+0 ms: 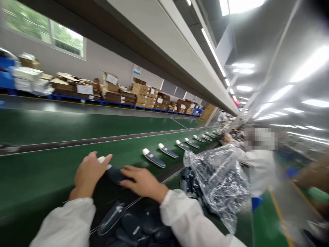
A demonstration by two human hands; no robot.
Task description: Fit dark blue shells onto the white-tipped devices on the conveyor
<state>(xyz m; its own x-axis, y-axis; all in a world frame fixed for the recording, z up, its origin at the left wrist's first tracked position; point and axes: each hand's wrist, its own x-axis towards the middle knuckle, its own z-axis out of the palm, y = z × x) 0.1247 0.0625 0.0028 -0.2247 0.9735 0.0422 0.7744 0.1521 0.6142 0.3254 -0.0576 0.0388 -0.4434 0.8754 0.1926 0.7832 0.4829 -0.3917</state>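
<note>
A long dark blue part with a white end (pixel 115 174) lies at a slant over the near side of the green belt, between my two hands. My left hand (pixel 88 175) is closed around its white end, with the thumb along the top. On the dark body rests my right hand (pixel 142 181), fingers and thumb gripping its lower end. What the part is I cannot tell. Just below my hands is a pile of similar dark parts (pixel 138 226), one of them in a clear wrap (pixel 111 218).
Several white-tipped dark parts (pixel 153 158) lie in a row along the green belt (pixel 123 149). A clear plastic bag (pixel 221 178) with dark parts stands to the right. Beyond it works a person in white (pixel 259 168). Cardboard boxes (pixel 144 94) line the wall; a beam (pixel 164 44) hangs overhead.
</note>
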